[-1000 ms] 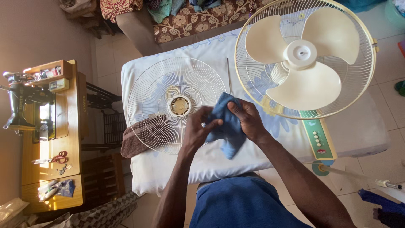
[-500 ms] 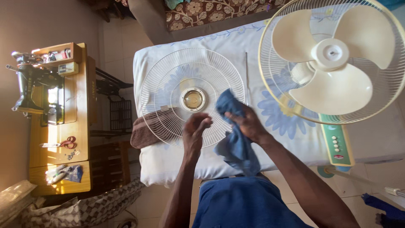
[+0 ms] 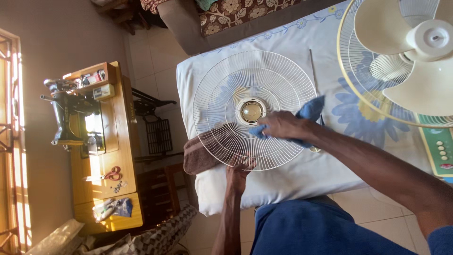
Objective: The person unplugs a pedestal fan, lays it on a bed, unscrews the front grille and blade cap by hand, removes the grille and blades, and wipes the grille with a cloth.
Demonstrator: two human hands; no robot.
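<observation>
A round white wire fan grille (image 3: 222,94) lies flat on a white sheet with blue flowers (image 3: 292,42). My right hand (image 3: 283,126) presses a blue cloth (image 3: 309,112) onto the grille, just right of its round hub (image 3: 251,111). My left hand (image 3: 239,169) grips the grille's near rim. At the right lies the fan body (image 3: 415,61), with cream blades inside its rear cage, and below it a green control panel (image 3: 441,151).
A brown cloth (image 3: 198,156) lies under the grille's left edge. A thin metal rod (image 3: 313,66) rests on the sheet. At the left stands a wooden table with a black sewing machine (image 3: 71,118) and scissors (image 3: 111,175). A patterned couch (image 3: 236,14) is behind.
My right hand has moved the blue cloth from beside the grille onto it, near the hub. My left hand has shifted to the grille's near rim. The view has swung left.
</observation>
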